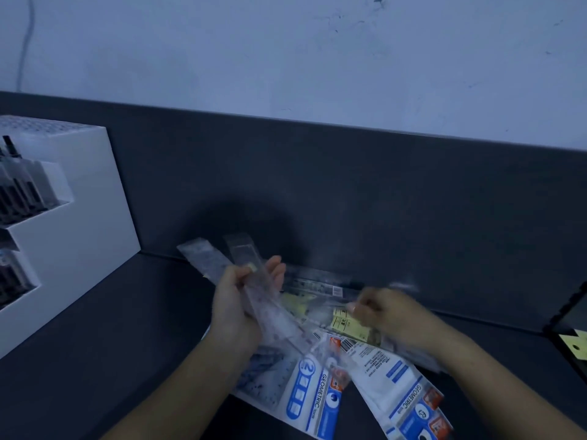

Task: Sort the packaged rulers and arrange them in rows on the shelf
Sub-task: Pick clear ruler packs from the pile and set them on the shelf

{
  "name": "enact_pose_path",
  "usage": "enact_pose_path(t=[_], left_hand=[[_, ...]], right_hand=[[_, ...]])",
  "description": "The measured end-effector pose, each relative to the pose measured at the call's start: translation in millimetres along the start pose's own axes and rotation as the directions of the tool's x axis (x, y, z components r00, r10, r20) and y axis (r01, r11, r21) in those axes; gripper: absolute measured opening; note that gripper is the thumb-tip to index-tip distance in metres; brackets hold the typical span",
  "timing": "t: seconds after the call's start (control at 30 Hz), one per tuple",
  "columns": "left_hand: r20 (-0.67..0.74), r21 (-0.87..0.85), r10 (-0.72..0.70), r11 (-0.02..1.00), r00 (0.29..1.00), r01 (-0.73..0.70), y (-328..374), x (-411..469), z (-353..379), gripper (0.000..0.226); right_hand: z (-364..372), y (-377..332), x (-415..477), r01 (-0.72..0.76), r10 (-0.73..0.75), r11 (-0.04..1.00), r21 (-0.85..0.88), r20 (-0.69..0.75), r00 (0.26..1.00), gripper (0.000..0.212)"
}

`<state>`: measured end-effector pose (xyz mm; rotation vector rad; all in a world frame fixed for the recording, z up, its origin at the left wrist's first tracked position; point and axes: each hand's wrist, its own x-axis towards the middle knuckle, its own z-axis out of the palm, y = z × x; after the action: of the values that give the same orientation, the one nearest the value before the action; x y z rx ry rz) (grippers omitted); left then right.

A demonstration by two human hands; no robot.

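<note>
At 6 o'clock on the dark shelf (127, 328), head view only: our left hand (236, 306) grips a fan of clear ruler packets (209, 260), thumb across the front, fingers behind, free ends pointing to 10 o'clock. Our right hand (386, 311) sits at 4 o'clock over the loose pile (344, 322), fingers curled. With the motion blur we cannot tell whether it pinches a packet or just rakes. That pile lies against the back panel (349, 185) and is mixed: long clear packets, yellow-labelled ones, and two blue-white GEOMETRIC packs (317, 392) nearest us at 5 o'clock. We see the white display stand (79, 217) at 9 o'clock, well apart. Our read: sorting step, no rows laid yet. To do it well we'd pull one packet at a time by its end, not the middle, since slick film likely drags neighbours. Square the fan's ends before adding more; splayed like this it may slip. Leave the GEOMETRIC packs flat as their own group.
</note>
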<state>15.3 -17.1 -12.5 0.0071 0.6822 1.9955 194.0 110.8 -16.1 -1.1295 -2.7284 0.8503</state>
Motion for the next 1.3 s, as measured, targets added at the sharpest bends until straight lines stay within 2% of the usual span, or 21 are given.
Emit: enact_pose_path(t=[0.03,0.07,0.1,0.17,0.23,0.3,0.43,0.5,0.57,0.63,0.67,0.73,0.8,0.9,1.0,1.07,1.17,1.3], left_hand=[[-0.002,-0.01,-0.011,1.0,1.0,0.011,-0.3,0.4,-0.8,0.025],[-0.015,-0.007,-0.013,1.0,1.0,0.013,-1.0,3.6,-3.9,0.022],[-0.033,-0.003,-0.016,1.0,0.999,0.016,-1.5,5.8,-5.5,0.016],[-0.054,0.011,-0.031,0.999,0.998,0.032,-2.2,11.8,-9.3,0.014],[-0.051,0.022,-0.06,0.998,0.997,0.062,-3.5,18.2,-12.0,0.019],[-0.045,0.034,-0.078,0.996,0.996,0.079,-6.0,21.9,-14.1,0.019],[-0.027,0.059,-0.084,0.995,0.996,0.086,-8.4,21.9,-10.9,0.017],[-0.042,0.052,-0.088,0.995,0.995,0.09,-9.2,21.5,-9.2,0.018],[-0.051,0.049,-0.097,0.994,0.994,0.1,-10.9,21.3,-8.7,0.018],[-0.058,0.051,-0.109,0.992,0.992,0.112,-13.1,20.9,-8.5,0.017],[-0.065,0.052,-0.114,0.992,0.991,0.117,-14.3,21.0,-8.2,0.016],[-0.079,0.056,-0.122,0.99,0.989,0.126,-16.1,20.5,-7.8,0.016],[-0.079,0.058,-0.136,0.988,0.988,0.141,-16.5,19.3,-7.0,0.016],[-0.067,0.057,-0.157,0.985,0.985,0.161,-14.3,18.1,-6.3,0.017],[-0.063,0.052,-0.159,0.985,0.985,0.163,-11.2,19.0,-8.7,0.019],[-0.085,0.06,-0.142,0.987,0.986,0.148,-10.9,20.0,-11.4,0.02],[-0.12,0.1,-0.119,0.986,0.986,0.131,-13.6,19.4,-13.2,0.019],[-0.093,0.133,-0.142,0.979,0.985,0.154,-18.8,14.9,-10.8,0.017]], right_hand=[[-6.1,4.4,2.4,-0.014,0.007,0.983,-0.184,-0.038,0.999,0.028],[-11.3,8.9,3.9,-0.014,0.011,0.948,-0.319,-0.01,1.0,0.025],[-14.9,13.2,4.4,-0.013,0.037,0.925,-0.38,0.058,0.998,0.022],[-15.1,21.5,4.8,-0.051,0.114,0.943,-0.329,0.177,0.977,0.023],[-12.1,29.0,6.9,-0.088,0.132,0.97,-0.228,0.185,0.974,0.026],[-9.1,33.2,10.2,-0.081,0.109,0.976,-0.201,0.134,0.985,0.029],[-5.7,35.3,14.5,-0.029,0.038,0.959,-0.282,0.025,0.999,0.042],[-5.8,35.7,14.2,-0.026,0.03,0.984,-0.178,0.022,0.999,0.043],[-5.7,37.3,13.5,-0.037,0.029,0.992,-0.125,-0.062,0.998,0.04],[-4.1,37.4,15.2,-0.007,-0.075,0.94,-0.342,-0.225,0.971,0.042],[-1.2,38.4,17.6,0.016,-0.146,0.896,-0.444,-0.26,0.954,0.045],[7.1,38.9,24.4,0.099,-0.239,0.848,-0.521,-0.209,0.948,0.044],[14.3,36.5,29.4,0.16,-0.308,0.794,-0.587,-0.16,0.938,0.033],[12.9,29.7,35.2,0.147,-0.405,0.735,-0.662,-0.255,0.878,0.013],[7.4,29.7,35.4,0.121,-0.3,0.901,-0.417,-0.397,0.868,0.017],[0.9,28.1,32.8,0.14,-0.238,0.963,-0.23,-0.485,0.842,0.014],[-9.5,17.6,26.1,0.185,-0.142,0.982,0.035,-0.506,0.85,0.004],[-13.3,4.9,19.6,0.193,0.012,0.898,0.395,-0.462,0.887,0.014]])
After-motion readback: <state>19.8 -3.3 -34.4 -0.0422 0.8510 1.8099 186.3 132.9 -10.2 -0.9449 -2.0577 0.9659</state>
